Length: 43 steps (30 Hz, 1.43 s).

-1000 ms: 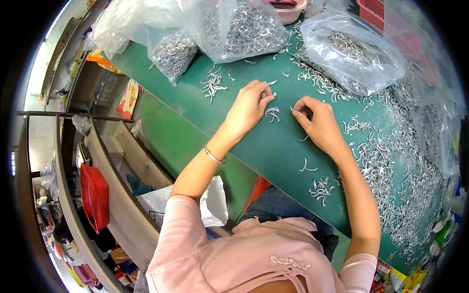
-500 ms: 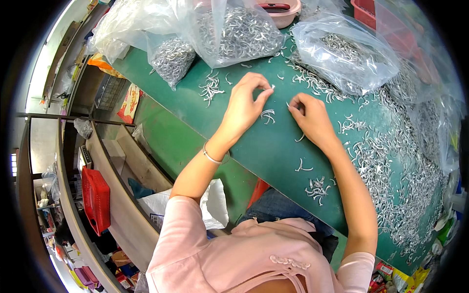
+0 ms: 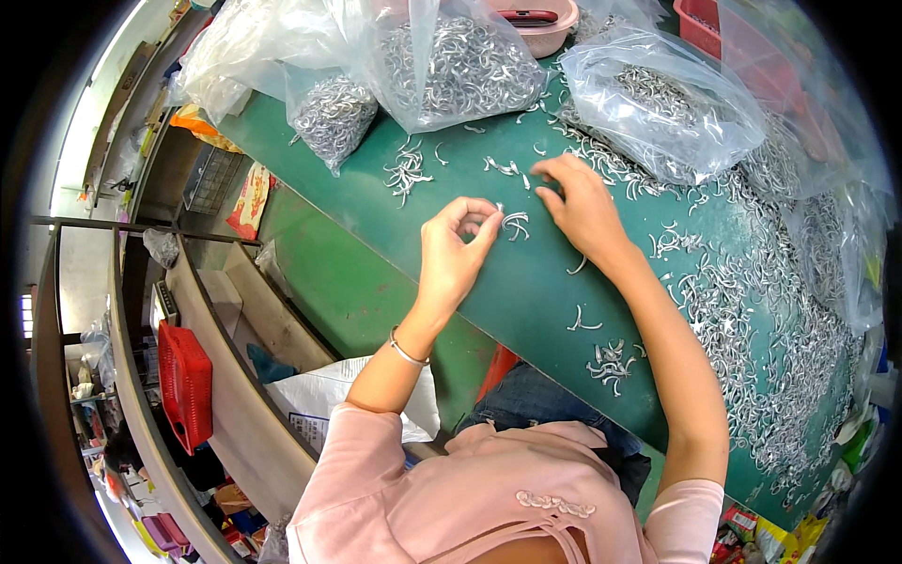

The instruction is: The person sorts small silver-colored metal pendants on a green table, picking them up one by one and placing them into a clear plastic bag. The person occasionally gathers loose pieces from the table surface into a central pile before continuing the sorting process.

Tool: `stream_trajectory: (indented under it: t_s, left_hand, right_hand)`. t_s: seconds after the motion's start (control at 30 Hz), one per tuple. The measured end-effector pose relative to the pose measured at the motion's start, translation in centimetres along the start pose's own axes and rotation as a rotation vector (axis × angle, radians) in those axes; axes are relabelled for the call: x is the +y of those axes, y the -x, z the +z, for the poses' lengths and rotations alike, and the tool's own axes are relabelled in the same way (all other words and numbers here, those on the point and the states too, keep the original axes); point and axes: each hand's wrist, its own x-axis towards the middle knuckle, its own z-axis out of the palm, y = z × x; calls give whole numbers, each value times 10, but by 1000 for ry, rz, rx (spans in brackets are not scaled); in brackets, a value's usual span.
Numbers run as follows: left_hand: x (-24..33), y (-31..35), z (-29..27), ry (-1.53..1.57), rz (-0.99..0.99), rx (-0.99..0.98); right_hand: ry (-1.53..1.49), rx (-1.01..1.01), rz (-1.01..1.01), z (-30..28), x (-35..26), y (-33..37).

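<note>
My left hand is closed in a pinch above the green table, with a small curved silver metal piece at its fingertips. Just beside those fingertips lies a little group of similar curved pieces. To the right and a bit farther away, my right hand has thumb and forefinger apart, with nothing visible between them. A single piece lies close to its fingertips, near a short row of pieces. Another small cluster rests beyond my left hand.
Clear plastic bags of metal pieces line the far side, one bag lying at far right. Loose pieces spread over the table's right side. A pink basin stands at the back. A red basket is on the left shelving.
My left hand has drawn back toward me, uncovering the short row of pieces. My right hand has moved farther out and slightly left, its fingers opening from a pinch.
</note>
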Motion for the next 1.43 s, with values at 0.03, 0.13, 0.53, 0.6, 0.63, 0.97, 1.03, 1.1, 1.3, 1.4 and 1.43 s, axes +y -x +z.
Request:
stream_trajectory:
  t_s: [0.03,0.13,0.53,0.6,0.63,0.97,1.03,1.1,1.3,1.4,1.43]
  left_hand:
    - [5,3,4,42,-6,-8]
    - [13,16,14,53,32,-36]
    - [21,92,61,-186,402,-374]
    - [21,101,73,-304,420,-449]
    - [21,103,76,-324,425,-455]
    - [19,89,73,-449,354,-349]
    - [18,87,71,-516,379,-410]
    - [12,84,69,-511,380,-437]
    - [13,64,65,-481,383,-280]
    - [22,46,71,-618,523,-379]
    - [14,42,71,-654,517,-462]
  right_hand:
    - [65,26,-97,3,5,-2]
    - [205,58,-265,11,18,-6]
    - [175,-155,46,-89,-17,141]
    - [231,-131,60,-90,-18,161]
    - [295,-132,33,-92,-23,167]
    - [258,-43,63,-90,-29,187]
    - [230,-51,62,-92,-30,192]
    - [194,-54,101,-101,-26,197]
    - [527,161,231,-108,-11,187]
    - [618,43,262,-98,-3,180]
    - [658,-7,250,-95,-8,175]
